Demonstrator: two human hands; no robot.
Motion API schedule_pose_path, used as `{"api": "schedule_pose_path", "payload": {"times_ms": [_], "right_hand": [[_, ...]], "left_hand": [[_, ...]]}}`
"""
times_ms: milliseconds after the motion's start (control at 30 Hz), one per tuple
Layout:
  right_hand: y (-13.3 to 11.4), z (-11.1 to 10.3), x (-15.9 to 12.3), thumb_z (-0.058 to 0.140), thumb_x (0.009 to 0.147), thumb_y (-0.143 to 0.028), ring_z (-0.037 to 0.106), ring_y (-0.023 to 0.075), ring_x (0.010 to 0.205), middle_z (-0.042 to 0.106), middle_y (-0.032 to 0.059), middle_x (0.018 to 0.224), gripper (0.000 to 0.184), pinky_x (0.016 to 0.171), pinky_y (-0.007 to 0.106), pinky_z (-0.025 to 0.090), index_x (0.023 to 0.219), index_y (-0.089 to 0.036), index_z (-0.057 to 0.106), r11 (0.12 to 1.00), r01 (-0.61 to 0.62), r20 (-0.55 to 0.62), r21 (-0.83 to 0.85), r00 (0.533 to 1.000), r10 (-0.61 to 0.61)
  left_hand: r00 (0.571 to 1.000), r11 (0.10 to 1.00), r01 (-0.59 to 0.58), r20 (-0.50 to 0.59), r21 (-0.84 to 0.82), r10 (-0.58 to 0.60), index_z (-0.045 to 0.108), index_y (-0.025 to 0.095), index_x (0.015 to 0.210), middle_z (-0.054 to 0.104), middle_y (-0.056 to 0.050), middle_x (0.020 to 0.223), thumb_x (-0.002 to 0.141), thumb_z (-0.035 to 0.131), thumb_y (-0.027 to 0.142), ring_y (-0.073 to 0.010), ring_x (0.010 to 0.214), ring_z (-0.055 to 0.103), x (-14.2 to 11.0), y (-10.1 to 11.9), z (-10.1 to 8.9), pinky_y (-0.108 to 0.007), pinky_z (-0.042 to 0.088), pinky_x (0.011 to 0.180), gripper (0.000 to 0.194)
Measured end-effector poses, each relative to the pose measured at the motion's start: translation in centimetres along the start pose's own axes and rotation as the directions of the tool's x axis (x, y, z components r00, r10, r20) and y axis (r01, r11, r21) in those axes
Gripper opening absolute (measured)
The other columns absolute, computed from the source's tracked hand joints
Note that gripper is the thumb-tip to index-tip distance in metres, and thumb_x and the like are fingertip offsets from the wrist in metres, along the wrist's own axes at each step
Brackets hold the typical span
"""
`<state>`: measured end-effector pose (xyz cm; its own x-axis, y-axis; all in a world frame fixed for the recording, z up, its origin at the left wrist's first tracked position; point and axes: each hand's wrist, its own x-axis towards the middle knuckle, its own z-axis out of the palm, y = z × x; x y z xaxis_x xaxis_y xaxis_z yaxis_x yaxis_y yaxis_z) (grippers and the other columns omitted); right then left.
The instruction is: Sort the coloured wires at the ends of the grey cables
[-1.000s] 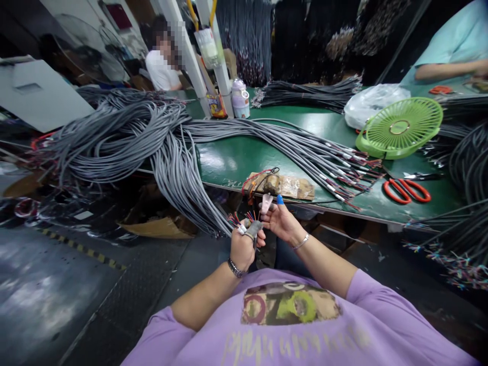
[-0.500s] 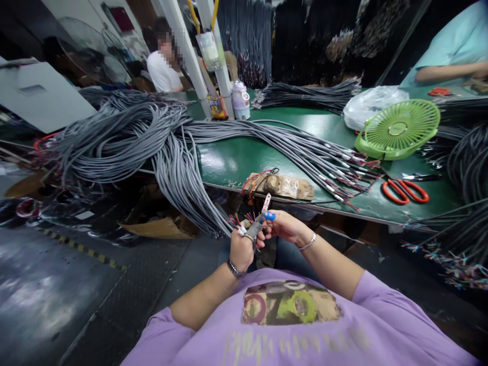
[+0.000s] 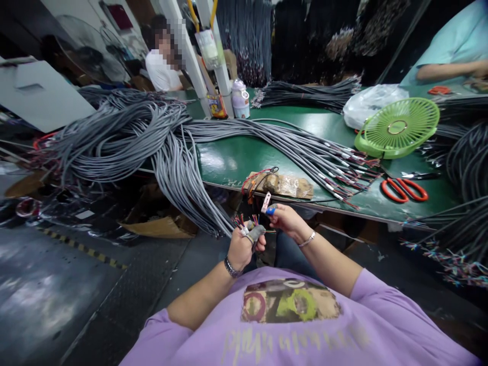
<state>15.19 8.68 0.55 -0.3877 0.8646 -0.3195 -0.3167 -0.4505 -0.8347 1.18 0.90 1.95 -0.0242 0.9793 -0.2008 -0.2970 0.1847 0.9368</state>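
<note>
Gray cables (image 3: 186,188) droop over the green tabletop's (image 3: 224,162) edge to the left hand (image 3: 239,249), which clasps their ends, thin colored strands (image 3: 255,220) poking up. Just beside, the right hand (image 3: 287,221) pinches a small pink-white piece (image 3: 266,202). This looks like fine strand work, calling for a light, precise touch.

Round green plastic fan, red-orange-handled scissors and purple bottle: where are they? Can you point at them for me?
Round green plastic fan (image 3: 397,127): head view, the middle of its front.
Red-orange-handled scissors (image 3: 401,200): head view, a handle loop.
Purple bottle (image 3: 240,104): head view, its body.
</note>
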Motion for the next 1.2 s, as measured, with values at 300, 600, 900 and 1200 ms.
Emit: {"api": "schedule_pose_path", "payload": {"times_ms": [300,600,900,1200], "right_hand": [[-1.2,0.8,0.9,0.064,0.076,-0.054,0.048,0.0081,0.052,0.059,-0.0005,0.066,0.039,0.056,0.024,0.047,0.084,-0.016,0.063,0.987,-0.085,0.152,0.137,0.986,0.063],[0.4,1.2,1.5,0.064,0.069,-0.064,0.042,0.0084,0.047,0.055,-0.0009,0.056,0.047,0.049,0.022,0.040,0.070,-0.017,0.061,0.968,0.251,-0.152,-0.008,0.956,-0.249],[0.6,1.5,2.7,0.064,0.076,-0.058,0.052,0.0105,0.056,0.063,0.0019,0.067,0.043,0.058,0.024,0.047,0.081,-0.016,0.068,0.939,0.015,0.009,0.344,1.000,-0.020],[0.6,1.1,0.9,0.055,0.081,-0.059,0.053,0.0104,0.056,0.062,0.0029,0.067,0.046,0.055,0.024,0.046,0.079,-0.015,0.066,0.942,-0.078,0.046,0.328,0.997,0.066]], "left_hand": [[1.000,0.997,0.012,-0.010,-0.079,-0.013,0.056,0.016,0.066,0.059,0.002,0.048,0.064,0.073,0.041,-0.0083,0.034,0.050,0.8,1.1,0.8,-0.018,0.034,0.033,0.031],[0.999,0.996,0.034,0.014,-0.079,-0.033,0.053,0.017,0.066,0.058,0.002,0.047,0.064,0.073,0.042,-0.0081,0.033,0.049,1.4,0.8,0.9,-0.017,0.034,0.032,0.033],[0.998,0.997,0.046,0.033,-0.055,-0.044,0.054,0.017,0.066,0.058,0.002,0.047,0.064,0.074,0.043,-0.0080,0.033,0.048,1.7,0.5,1.1,-0.017,0.033,0.032,0.033],[1.000,0.997,0.024,0.010,-0.073,-0.023,0.055,0.016,0.065,0.058,0.002,0.047,0.067,0.073,0.039,-0.0078,0.033,0.049,1.2,0.3,0.7,-0.017,0.035,0.032,0.029]]}}
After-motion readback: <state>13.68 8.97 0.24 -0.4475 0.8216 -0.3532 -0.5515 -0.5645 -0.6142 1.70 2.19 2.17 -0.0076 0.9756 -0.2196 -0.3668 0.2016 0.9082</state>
